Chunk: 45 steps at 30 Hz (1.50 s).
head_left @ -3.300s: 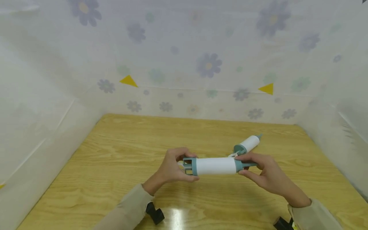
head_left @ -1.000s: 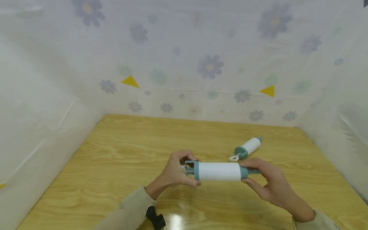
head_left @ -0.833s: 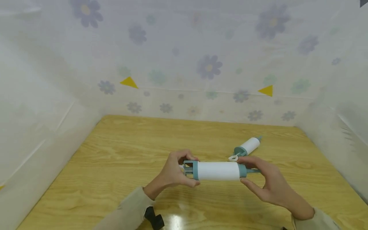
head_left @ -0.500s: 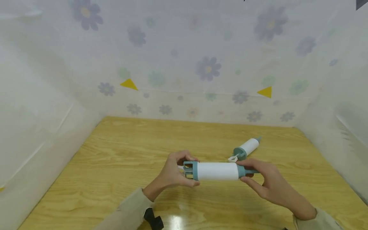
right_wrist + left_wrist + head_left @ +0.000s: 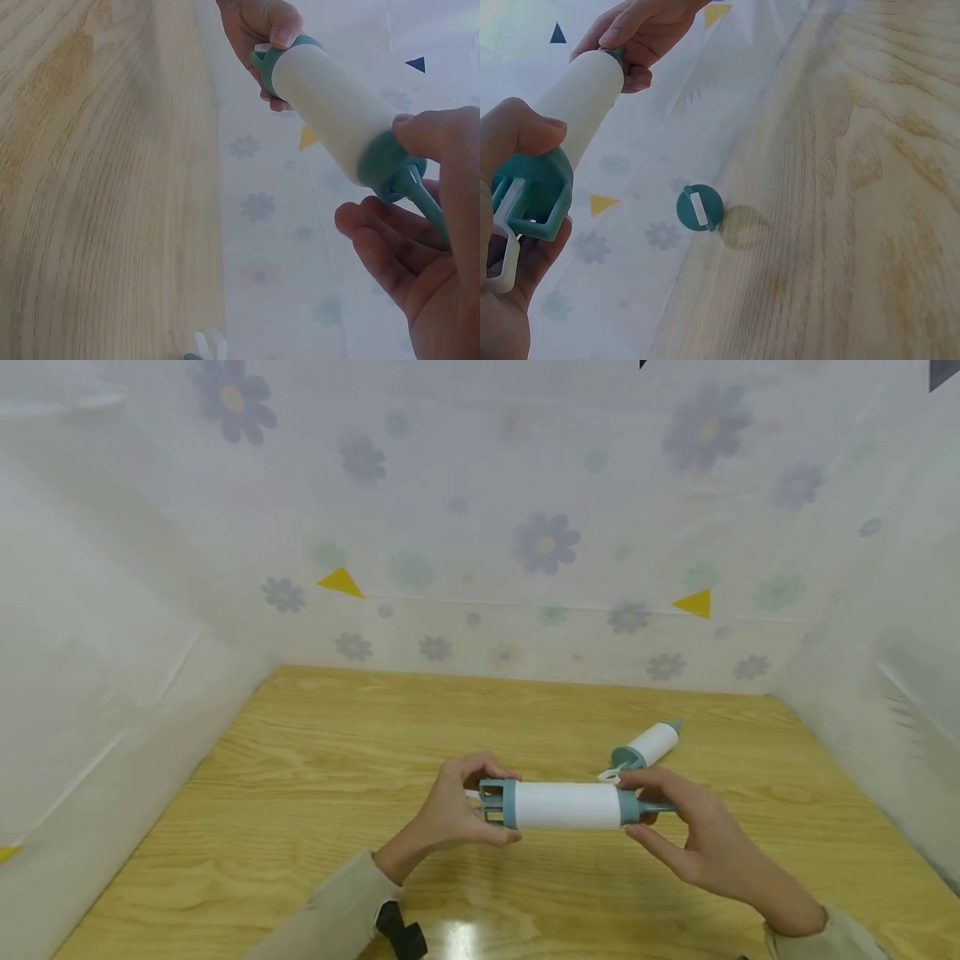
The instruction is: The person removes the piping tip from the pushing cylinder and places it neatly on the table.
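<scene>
Both hands hold a large syringe-like dispenser level above the wooden table: a white barrel (image 5: 567, 805) with teal ends. My left hand (image 5: 453, 806) grips its slotted teal end, thumb and fingers on opposite sides. A white pull handle (image 5: 508, 255) sticks out there, partly within that palm. At the other end my right hand (image 5: 697, 827) pinches the teal nozzle collar (image 5: 386, 166) with the thumb, its other fingers curving under the thin nozzle (image 5: 420, 196). A second, similar syringe (image 5: 655, 744) lies on the table behind, nozzle pointing away to the right; the right hand partly covers its white ring handle.
The wooden table (image 5: 360, 752) is enclosed by pale flower-patterned sheeting (image 5: 465, 527) at the back and sides. Yellow triangles (image 5: 693, 603) mark the back sheet. A black device (image 5: 401, 931) sits at the left wrist.
The held syringe stays in both hands at about the same place. Its slotted end shows a slightly different side than one second ago, a small roll. The second syringe has not moved.
</scene>
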Tool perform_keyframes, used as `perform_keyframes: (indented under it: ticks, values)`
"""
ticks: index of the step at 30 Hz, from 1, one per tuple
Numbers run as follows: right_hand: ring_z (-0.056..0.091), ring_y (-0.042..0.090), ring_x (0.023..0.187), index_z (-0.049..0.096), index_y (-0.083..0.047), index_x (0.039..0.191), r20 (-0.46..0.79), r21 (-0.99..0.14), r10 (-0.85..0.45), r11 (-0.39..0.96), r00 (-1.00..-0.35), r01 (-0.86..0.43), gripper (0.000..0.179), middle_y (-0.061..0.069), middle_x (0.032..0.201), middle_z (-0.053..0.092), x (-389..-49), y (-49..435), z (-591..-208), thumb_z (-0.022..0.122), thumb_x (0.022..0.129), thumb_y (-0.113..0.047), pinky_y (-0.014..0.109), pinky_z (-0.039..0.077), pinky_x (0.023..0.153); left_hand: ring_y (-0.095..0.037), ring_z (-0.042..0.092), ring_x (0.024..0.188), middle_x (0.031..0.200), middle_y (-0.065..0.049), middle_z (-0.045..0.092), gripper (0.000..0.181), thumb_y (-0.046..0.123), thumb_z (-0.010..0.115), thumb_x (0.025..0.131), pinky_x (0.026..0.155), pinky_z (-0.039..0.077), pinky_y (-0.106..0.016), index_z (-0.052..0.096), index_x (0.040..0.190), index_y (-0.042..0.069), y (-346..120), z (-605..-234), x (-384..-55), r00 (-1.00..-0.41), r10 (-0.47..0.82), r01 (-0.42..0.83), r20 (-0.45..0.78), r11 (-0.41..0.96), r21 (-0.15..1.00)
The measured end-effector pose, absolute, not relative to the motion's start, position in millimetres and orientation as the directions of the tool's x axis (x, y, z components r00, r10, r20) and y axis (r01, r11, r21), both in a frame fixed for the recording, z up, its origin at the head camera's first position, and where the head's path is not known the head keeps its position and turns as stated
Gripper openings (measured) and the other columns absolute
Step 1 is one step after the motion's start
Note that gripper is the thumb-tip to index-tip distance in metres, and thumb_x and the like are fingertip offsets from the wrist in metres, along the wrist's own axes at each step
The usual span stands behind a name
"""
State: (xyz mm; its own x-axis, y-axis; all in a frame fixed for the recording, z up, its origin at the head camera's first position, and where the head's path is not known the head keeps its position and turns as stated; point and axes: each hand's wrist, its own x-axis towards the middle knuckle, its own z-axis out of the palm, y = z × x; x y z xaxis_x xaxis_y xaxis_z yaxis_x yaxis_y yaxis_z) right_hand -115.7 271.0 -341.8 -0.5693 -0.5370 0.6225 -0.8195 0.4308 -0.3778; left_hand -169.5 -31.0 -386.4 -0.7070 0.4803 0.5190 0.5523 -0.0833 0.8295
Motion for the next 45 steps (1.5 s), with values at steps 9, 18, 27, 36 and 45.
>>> perform_keyframes:
  ticks: [9,18,27,36,45]
  values:
    - [0.052,-0.004,0.067,0.059,-0.002,0.121,0.565,-0.369,-0.567,0.476,-0.599,-0.798,0.044,0.0,0.093,0.066,-114.6,273.4,-344.3,0.071,0.08,0.007,0.009,0.041,0.056,-0.015,0.066,0.081,0.104,-0.018,0.068,0.042,0.0,0.085,0.061,0.067,0.057,-0.032,0.062,0.095,0.007,-30.4,-388.4,-170.6,-0.672,0.486,0.592,0.559,-0.102,0.8]
    - [0.061,-0.001,0.075,0.057,-0.008,0.123,0.564,-0.364,-0.548,0.506,-0.617,-0.782,0.056,0.002,0.108,0.066,-115.6,270.4,-341.2,0.078,0.073,0.005,0.01,0.049,0.063,-0.011,0.064,0.081,0.104,-0.016,0.069,0.043,0.002,0.085,0.061,0.067,0.057,-0.031,0.063,0.097,0.009,-33.1,-390.6,-171.0,-0.687,0.474,0.592,0.551,-0.075,0.802]
    - [0.062,0.001,0.075,0.056,-0.006,0.124,0.577,-0.386,-0.546,0.473,-0.608,-0.792,0.053,0.004,0.109,0.065,-115.5,267.5,-341.0,0.075,0.076,0.007,0.012,0.05,0.062,-0.009,0.063,0.083,0.105,-0.014,0.068,0.043,0.003,0.085,0.062,0.069,0.057,-0.03,0.064,0.099,0.009,-34.5,-389.9,-168.8,-0.701,0.479,0.58,0.529,-0.049,0.813]
    - [0.06,0.0,0.074,0.06,-0.004,0.119,0.637,-0.364,-0.538,0.421,-0.551,-0.831,0.04,0.002,0.107,0.064,-117.7,267.3,-342.9,0.074,0.081,0.0,0.012,0.049,0.062,-0.009,0.064,0.082,0.105,-0.014,0.068,0.043,0.005,0.085,0.062,0.068,0.057,-0.03,0.065,0.1,0.009,-34.5,-390.4,-168.6,-0.709,0.465,0.578,0.53,-0.049,0.815]
    - [0.058,0.0,0.072,0.057,-0.002,0.122,0.609,-0.377,-0.537,0.451,-0.583,-0.809,0.052,0.002,0.102,0.065,-117.2,266.7,-342.7,0.076,0.075,0.007,0.012,0.049,0.062,-0.009,0.064,0.082,0.104,-0.013,0.068,0.042,0.005,0.085,0.062,0.068,0.057,-0.031,0.066,0.1,0.009,-33.8,-391.7,-169.0,-0.713,0.459,0.581,0.53,-0.038,0.813]
